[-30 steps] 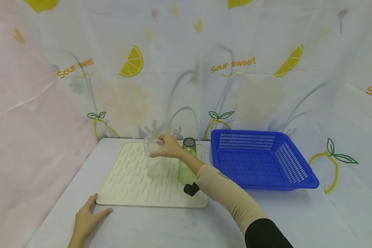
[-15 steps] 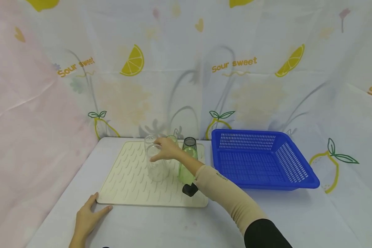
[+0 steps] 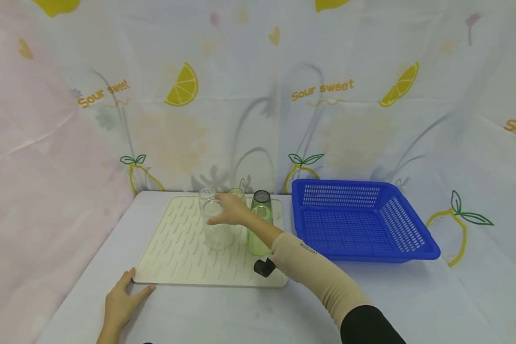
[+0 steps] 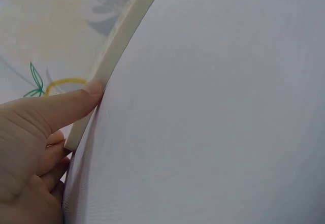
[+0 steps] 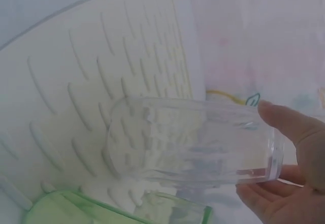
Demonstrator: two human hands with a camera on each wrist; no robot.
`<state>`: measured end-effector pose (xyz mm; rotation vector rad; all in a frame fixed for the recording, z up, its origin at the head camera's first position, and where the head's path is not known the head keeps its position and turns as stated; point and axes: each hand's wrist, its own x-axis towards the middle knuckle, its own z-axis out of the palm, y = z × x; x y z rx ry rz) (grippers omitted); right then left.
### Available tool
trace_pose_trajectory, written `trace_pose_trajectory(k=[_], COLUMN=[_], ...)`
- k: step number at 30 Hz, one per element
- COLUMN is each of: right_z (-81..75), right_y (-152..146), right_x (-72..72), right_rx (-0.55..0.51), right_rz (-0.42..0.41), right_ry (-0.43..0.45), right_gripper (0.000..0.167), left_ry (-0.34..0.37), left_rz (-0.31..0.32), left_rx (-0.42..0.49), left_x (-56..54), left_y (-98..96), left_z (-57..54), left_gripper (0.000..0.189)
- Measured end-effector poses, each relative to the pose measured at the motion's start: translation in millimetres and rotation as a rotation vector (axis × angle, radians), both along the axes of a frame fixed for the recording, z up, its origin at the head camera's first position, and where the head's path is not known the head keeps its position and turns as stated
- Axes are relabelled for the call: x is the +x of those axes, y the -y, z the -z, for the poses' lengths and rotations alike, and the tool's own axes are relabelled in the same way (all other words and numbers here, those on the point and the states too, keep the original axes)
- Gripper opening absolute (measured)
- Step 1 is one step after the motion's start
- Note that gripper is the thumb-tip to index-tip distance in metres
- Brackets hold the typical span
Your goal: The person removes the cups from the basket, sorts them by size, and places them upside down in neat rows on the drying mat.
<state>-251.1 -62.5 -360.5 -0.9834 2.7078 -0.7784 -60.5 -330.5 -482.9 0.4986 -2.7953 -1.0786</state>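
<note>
In the head view, my right hand (image 3: 232, 209) reaches over the cream ridged drying mat (image 3: 176, 258) and holds a clear drinking glass (image 3: 217, 236) near its upturned base. The right wrist view shows my thumb on one side of that glass (image 5: 198, 140) and the fingers on the other, its mouth toward the mat. Behind it stands a second clear glass (image 3: 207, 193). A green glass (image 3: 257, 241), a pale green one (image 3: 238, 192) and a dark grey one (image 3: 262, 196) stand to the right. My left hand (image 3: 119, 303) touches the mat's near left corner, thumb along the front edge (image 4: 114, 54), fingers at the side.
A blue plastic basket (image 3: 348, 234) with slotted walls stands right of the mat on the white-covered table (image 3: 206, 315). A lemon-print cloth (image 3: 241, 119) hangs behind. A small black device (image 3: 264, 267) sits by the right wrist, close to the green glass.
My right hand has lowered slightly with the clear glass onto the mat, coming a little toward me; the pale green glass behind has come into sight. My left hand stays at the mat's corner.
</note>
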Motion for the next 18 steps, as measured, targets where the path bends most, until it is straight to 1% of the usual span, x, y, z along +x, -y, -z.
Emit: trace_pose_trajectory(k=[5,8,12,13,15,16,18], right_z=[-3.2,-6.9,-13.6,-15.2,-19.8,-22.3,-24.9], right_y=[-5,-13,-31,-37,-52,-60,-77], right_x=[4.5,10.4,20.2,22.2,27.4,30.3,35.1], right_rx=[-0.03,-0.078,-0.17,-0.185,-0.229,-0.244,-0.268], right_rz=[-0.001,0.009,0.007,0.004,0.006,0.011,0.024], right_ry=[-0.013,-0.029,-0.094,-0.121,-0.147,-0.157,-0.17], right_gripper=[0.075,0.071,0.065,0.064,0.063,0.063,0.062], left_ry=[-0.016,-0.021,-0.046,-0.061,-0.119,-0.154,-0.253], left_rz=[-0.009,-0.007,-0.022,-0.032,-0.045,-0.051,-0.059], left_rx=[0.001,0.011,0.021,0.022,0.006,-0.003,-0.034], left_x=[-0.4,-0.8,-1.4,-1.8,-3.4,-4.3,-6.6], left_y=[-1.9,-2.9,-4.4,-5.2,-7.3,-8.9,-12.2], left_z=[0.1,-0.7,-1.1,-1.2,-0.9,-1.1,-1.9], left_gripper=[0.084,0.084,0.079,0.077,0.071,0.068,0.06])
